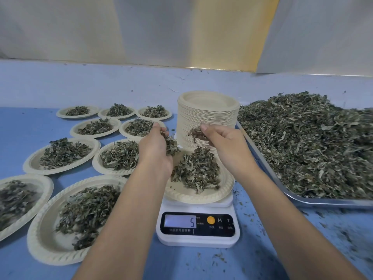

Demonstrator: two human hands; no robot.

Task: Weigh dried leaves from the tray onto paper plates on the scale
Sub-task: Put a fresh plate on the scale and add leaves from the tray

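Topping up: you have both hands over the plate (189,196) on the scale (197,239); the step looks like trimming this portion to weight.
Left hand (155,146): curled round a clump (171,145) of leaves, at 10 o'clock over the plate.
Right hand (224,142): pinches a small tuft (195,133) at 1 o'clock, apart from the left hand.
Heap (197,168): lies mid-plate.
Display (180,221): reads 5, at 6 o'clock from the plate.
Tray (302,201): at 3 o'clock from the scale, piled with leaves (312,148).
Stack of plates (207,112): at 12 o'clock, just behind the scale.
Filled plates (62,154): spread from 8 to 11 o'clock.
Doing it well: let go a few flakes at a time over the heap's middle, pause for the number to settle, and keep your wrists off the plate rim; whether your left forearm touches it, I cannot tell.
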